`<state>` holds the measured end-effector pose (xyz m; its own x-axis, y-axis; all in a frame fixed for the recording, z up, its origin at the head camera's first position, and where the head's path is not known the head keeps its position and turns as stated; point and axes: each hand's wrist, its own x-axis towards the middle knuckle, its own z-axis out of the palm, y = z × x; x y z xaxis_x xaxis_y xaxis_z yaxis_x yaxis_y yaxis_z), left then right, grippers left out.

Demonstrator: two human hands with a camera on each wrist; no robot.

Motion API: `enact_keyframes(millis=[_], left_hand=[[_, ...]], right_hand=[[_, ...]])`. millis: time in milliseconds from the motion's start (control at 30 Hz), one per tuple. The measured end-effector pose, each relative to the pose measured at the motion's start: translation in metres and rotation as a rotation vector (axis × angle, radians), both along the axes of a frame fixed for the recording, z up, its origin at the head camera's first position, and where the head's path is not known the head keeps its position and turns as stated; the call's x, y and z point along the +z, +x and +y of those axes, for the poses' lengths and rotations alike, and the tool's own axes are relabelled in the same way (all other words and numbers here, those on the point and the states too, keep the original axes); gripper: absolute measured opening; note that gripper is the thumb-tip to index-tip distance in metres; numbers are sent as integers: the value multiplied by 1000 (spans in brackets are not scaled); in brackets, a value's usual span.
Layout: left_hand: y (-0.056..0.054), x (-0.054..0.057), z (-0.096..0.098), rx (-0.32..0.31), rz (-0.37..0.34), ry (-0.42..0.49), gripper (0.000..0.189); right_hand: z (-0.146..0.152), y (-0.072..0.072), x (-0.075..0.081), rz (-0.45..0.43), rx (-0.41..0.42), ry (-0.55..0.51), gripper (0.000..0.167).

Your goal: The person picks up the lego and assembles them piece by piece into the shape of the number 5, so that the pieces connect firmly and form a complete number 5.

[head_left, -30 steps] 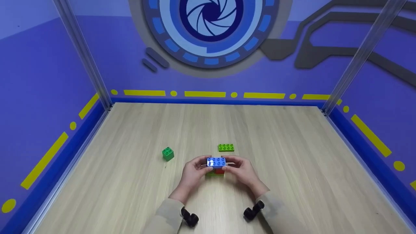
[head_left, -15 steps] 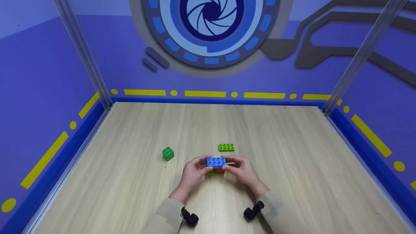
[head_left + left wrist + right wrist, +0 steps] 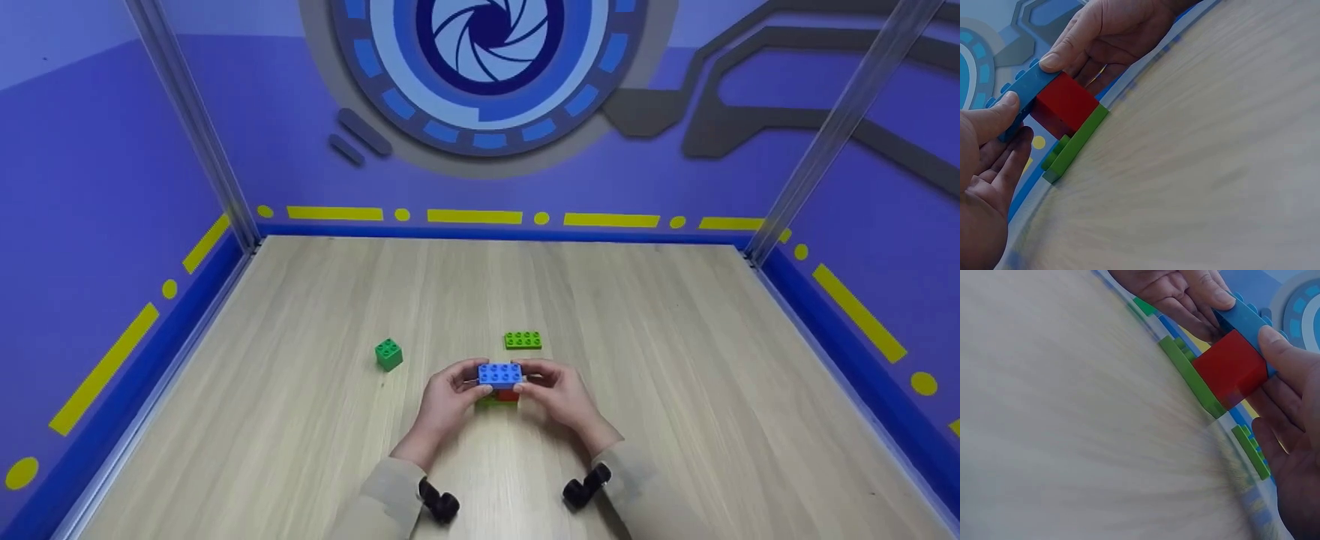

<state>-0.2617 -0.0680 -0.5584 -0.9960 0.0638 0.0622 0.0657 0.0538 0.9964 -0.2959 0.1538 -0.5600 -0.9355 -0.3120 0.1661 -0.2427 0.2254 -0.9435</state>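
Note:
A blue toy building brick [image 3: 499, 374] with two rows of studs sits at the top of a small stack. Beneath its right part is a red brick [image 3: 1072, 100], which stands on a thin light green plate [image 3: 1077, 147] on the table. My left hand [image 3: 444, 401] pinches the blue brick's left end between thumb and fingers. At the other end, my right hand [image 3: 564, 394] pinches it the same way, its thumb on the near side. Under the blue brick's left part is a gap, and bare green studs show on the plate in the left wrist view.
Behind the hands lies another light green plate [image 3: 523, 340] with studs up. A darker green brick [image 3: 388, 355] stands farther left on the wooden table [image 3: 315, 420]. Blue-purple walls [image 3: 285, 135] rise at the back and both sides.

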Motion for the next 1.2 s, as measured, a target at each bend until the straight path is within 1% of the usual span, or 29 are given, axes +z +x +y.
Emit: enact_keyframes(millis=[233,433,633,867,967,1200], left_hand=[[-1,-2,0,0,5,-4,40],[0,-1,0,-5,-9,-10,39],[-1,-2,0,0,9,-23,39],[0,1,-1,-2,17,-25,40],[0,1,-1,-5,13,-21,39],[0,0,0,-3,23,-15,39]], right_hand=[[-2,0,0,-2,-7,-5,37],[-1,0,0,-2,-17,-4,36],[-2,0,0,-4,-21,-9,36],[-1,0,0,10,-34,2,35],[-2,1,1,4,-45,5,34],[-1,0,1,-13,-33,-4,35]])
